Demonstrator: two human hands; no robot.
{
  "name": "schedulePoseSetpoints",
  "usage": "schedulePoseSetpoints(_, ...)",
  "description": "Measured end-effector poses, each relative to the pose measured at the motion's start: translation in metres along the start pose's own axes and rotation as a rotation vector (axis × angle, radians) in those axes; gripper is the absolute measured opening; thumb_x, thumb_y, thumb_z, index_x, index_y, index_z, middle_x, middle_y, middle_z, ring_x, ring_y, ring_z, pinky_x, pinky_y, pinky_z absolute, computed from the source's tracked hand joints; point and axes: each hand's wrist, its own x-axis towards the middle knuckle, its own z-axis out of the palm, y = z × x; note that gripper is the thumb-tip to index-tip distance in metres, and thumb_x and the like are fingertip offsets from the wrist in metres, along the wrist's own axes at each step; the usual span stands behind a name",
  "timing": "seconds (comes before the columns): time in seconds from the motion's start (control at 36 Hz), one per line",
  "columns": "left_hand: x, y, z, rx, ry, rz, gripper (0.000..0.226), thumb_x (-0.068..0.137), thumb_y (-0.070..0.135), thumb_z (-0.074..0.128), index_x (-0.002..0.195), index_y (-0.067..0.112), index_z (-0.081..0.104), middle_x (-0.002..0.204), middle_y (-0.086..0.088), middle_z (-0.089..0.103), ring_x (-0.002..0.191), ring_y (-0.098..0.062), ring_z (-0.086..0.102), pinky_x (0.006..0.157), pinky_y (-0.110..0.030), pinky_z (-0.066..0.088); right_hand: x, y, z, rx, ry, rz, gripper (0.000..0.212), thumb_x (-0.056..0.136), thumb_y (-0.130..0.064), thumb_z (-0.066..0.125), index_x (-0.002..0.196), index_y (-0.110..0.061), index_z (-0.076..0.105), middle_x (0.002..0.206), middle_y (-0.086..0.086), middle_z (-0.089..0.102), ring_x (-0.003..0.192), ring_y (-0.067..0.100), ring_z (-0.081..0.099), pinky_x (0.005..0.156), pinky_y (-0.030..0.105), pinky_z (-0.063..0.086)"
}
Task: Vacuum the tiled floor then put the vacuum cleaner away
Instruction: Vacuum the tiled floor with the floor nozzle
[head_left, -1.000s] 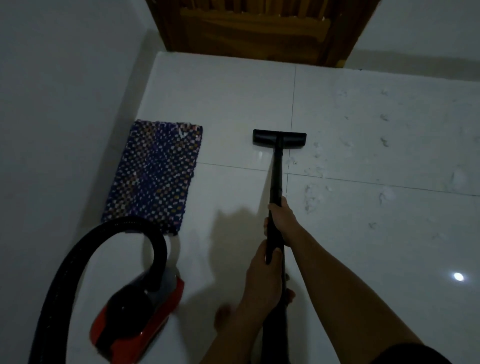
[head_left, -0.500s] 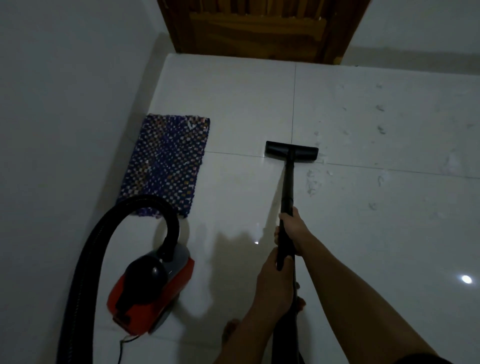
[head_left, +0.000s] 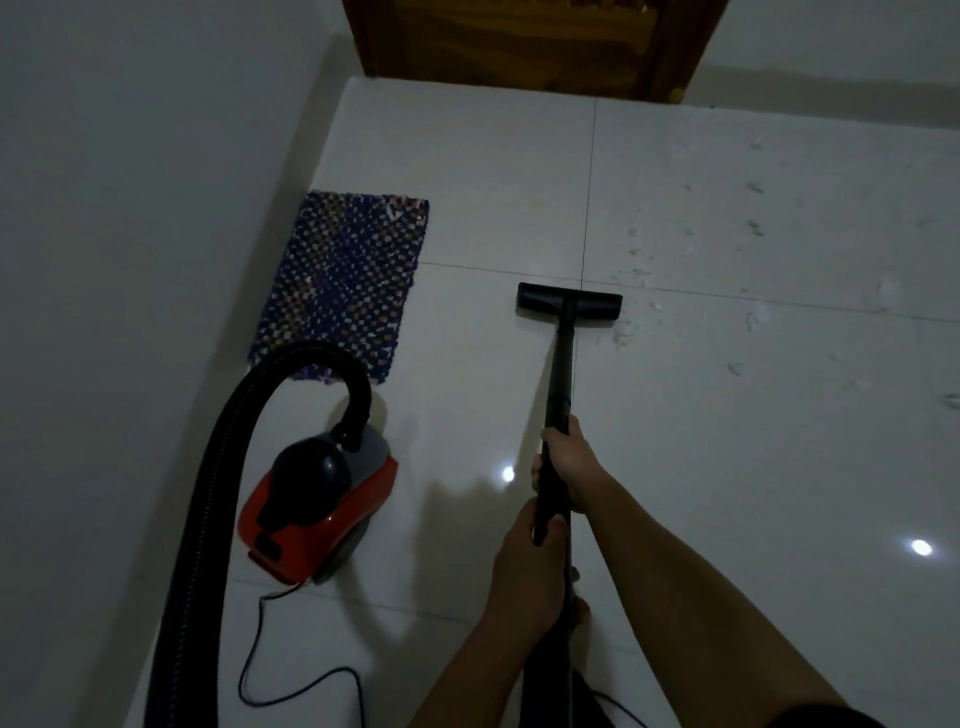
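Fingers of the right hand and left hand curl round the wand. Ahead of them the floor head rests on the tiled floor, scraps just right of it. A straight stroke likely misses them.

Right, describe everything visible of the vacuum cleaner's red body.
The vacuum body is a canister, glossy red plastic below with a black domed top and a grey front. It sits on the tiled floor near the wall, short of the mat. A ribbed black hose arches from its front; a thin cord trails from its rear.
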Motion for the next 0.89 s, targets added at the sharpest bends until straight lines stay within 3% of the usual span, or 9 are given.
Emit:
schedulePoseSetpoints(0.11, -0.018, -0.026, -0.013, 0.061, -0.002, 0.003, 0.017, 0.098, 0.032, 0.039, 0.109, 0.041, 0.049, 0.074, -0.003, 0.059, 0.070, -0.023, 0.060, 0.075, -0.053, 0.054, -0.019, 0.027, 0.010, 0.036, 0.000, -0.005, 0.040, 0.101, -0.010, 0.036, 0.138, -0.022, 0.031, 0.058, 0.010, 0.045, 0.045, 0.021, 0.044, 0.043, 0.029, 0.041)
schedulePoseSetpoints(0.17, -0.029, -0.038, -0.020, 0.068, -0.009, -0.012, 0.018, 0.098, 0.033, 0.040, 0.104, 0.044, 0.052, 0.076, -0.003, 0.059, 0.072, -0.024, 0.059, 0.078, -0.055, 0.053, -0.028, 0.042, 0.015, 0.057, 0.014, 0.002, 0.040, 0.101, -0.011, 0.036, 0.139, -0.021, 0.031, 0.058, 0.010, 0.045, 0.045, 0.021, 0.044, 0.041, 0.028, 0.041)
schedulePoseSetpoints(0.22, -0.040, -0.048, -0.026, 0.091, -0.021, 0.010, 0.021, 0.098, 0.033, 0.040, 0.097, 0.052, 0.048, 0.079, -0.002, 0.060, 0.074, -0.023, 0.060, 0.077, -0.053, 0.053, -0.035, 0.056, 0.019, 0.077, 0.026, 0.011, 0.045, 0.100, -0.011, 0.036, 0.143, -0.022, 0.029, 0.058, 0.010, 0.046, 0.044, 0.021, 0.045, 0.041, 0.027, 0.042)
schedulePoseSetpoints(0.31, -0.053, -0.060, -0.032, 0.056, -0.045, -0.007, 0.015, 0.099, 0.031, 0.040, 0.103, 0.044, 0.047, 0.075, -0.002, 0.058, 0.068, -0.022, 0.058, 0.069, -0.045, 0.052, -0.045, 0.075, 0.022, 0.091, 0.029, 0.019, 0.050, 0.100, -0.010, 0.036, 0.147, -0.023, 0.025, 0.058, 0.010, 0.047, 0.045, 0.021, 0.045, 0.044, 0.030, 0.043)
schedulePoseSetpoints(0.39, -0.061, -0.068, -0.032, 0.050, -0.054, -0.023, 0.020, 0.099, 0.030, 0.039, 0.090, 0.045, 0.048, 0.072, -0.004, 0.057, 0.063, -0.019, 0.056, 0.062, -0.036, 0.047, -0.052, 0.089, 0.020, 0.106, 0.038, 0.020, 0.045, 0.100, -0.010, 0.036, 0.144, -0.020, 0.029, 0.059, 0.010, 0.047, 0.046, 0.021, 0.045, 0.043, 0.030, 0.043)
schedulePoseSetpoints(0.56, -0.065, -0.081, -0.020, 0.080, -0.075, -0.046, 0.026, 0.098, 0.033, 0.039, 0.085, 0.054, 0.046, 0.072, -0.004, 0.058, 0.061, -0.020, 0.056, 0.068, -0.042, 0.050, -0.052, 0.104, 0.004, 0.121, 0.059, 0.036, 0.046, 0.101, -0.010, 0.037, 0.144, -0.021, 0.028, 0.058, 0.010, 0.046, 0.045, 0.021, 0.045, 0.042, 0.029, 0.043)
schedulePoseSetpoints(0.72, -0.055, -0.079, 0.000, 0.061, -0.075, -0.068, 0.026, 0.100, 0.030, 0.037, 0.089, 0.053, 0.043, 0.073, -0.004, 0.058, 0.058, -0.018, 0.057, 0.056, -0.034, 0.049, -0.042, 0.100, -0.015, 0.114, 0.059, 0.061, 0.040, 0.101, -0.011, 0.036, 0.140, -0.020, 0.032, 0.062, 0.010, 0.046, 0.047, 0.021, 0.045, 0.043, 0.029, 0.044)
schedulePoseSetpoints(0.89, -0.030, -0.061, 0.021, 0.032, -0.043, -0.053, 0.020, 0.098, 0.029, 0.042, 0.092, 0.046, 0.051, 0.069, -0.005, 0.059, 0.062, -0.023, 0.057, 0.065, -0.040, 0.051, -0.021, 0.071, -0.031, 0.100, 0.020, 0.066, 0.043, 0.101, -0.011, 0.036, 0.142, -0.022, 0.028, 0.063, 0.010, 0.046, 0.046, 0.020, 0.046, 0.040, 0.027, 0.044)
